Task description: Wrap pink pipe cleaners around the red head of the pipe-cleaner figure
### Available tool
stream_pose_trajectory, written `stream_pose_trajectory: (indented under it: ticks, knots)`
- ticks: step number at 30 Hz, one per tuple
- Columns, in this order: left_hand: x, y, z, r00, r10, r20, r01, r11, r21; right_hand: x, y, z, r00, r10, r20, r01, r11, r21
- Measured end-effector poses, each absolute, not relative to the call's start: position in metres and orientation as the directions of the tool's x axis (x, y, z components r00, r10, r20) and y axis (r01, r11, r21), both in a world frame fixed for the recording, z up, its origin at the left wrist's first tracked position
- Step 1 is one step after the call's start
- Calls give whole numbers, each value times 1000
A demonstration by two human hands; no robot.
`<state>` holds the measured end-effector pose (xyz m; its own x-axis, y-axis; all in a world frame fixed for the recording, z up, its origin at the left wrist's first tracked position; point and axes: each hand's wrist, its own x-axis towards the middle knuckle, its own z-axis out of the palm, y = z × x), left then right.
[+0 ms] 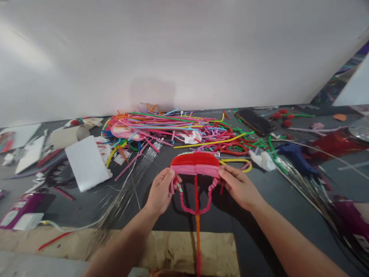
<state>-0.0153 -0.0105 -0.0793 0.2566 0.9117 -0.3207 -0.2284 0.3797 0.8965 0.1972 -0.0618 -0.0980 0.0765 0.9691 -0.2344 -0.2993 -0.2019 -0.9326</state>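
Observation:
Both my hands hold up a pipe-cleaner craft piece (195, 164) above the dark table. Its upper part is a rounded red panel with pink rows below it. From the sides a twisted pink loop (188, 210) hangs down, and a red and orange stem (197, 231) runs through the middle toward me. My left hand (163, 188) pinches the left edge of the pink rows between thumb and fingers. At the right edge, my right hand (238, 184) pinches the same rows. Parts of the fingers are hidden behind the piece.
A heap of coloured pipe cleaners (173, 127) lies against the white wall. Around it are a white card (87, 163), a cardboard roll (69, 136), thin metallic wires (127, 192), a dark phone-like object (255, 121) and a blue glue gun (298, 157). Brown cardboard (216, 250) covers the front edge.

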Motion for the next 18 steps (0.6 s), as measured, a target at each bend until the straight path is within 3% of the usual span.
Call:
stream_pose_trajectory:
  ticks: [5, 13, 18]
  knots:
    - [-16, -10, -79, 295, 886, -357, -231, 429, 873, 197, -61, -95, 42, 965, -258, -437, -214, -873]
    - [-14, -14, -79, 364, 848, -386, -135, 458, 879, 200, -64, -92, 151, 967, -204, -139, -183, -973]
    - [-13, -16, -80, 312, 873, -374, -106, 423, 900, 198, -65, -95, 170, 967, -188, -158, -162, -974]
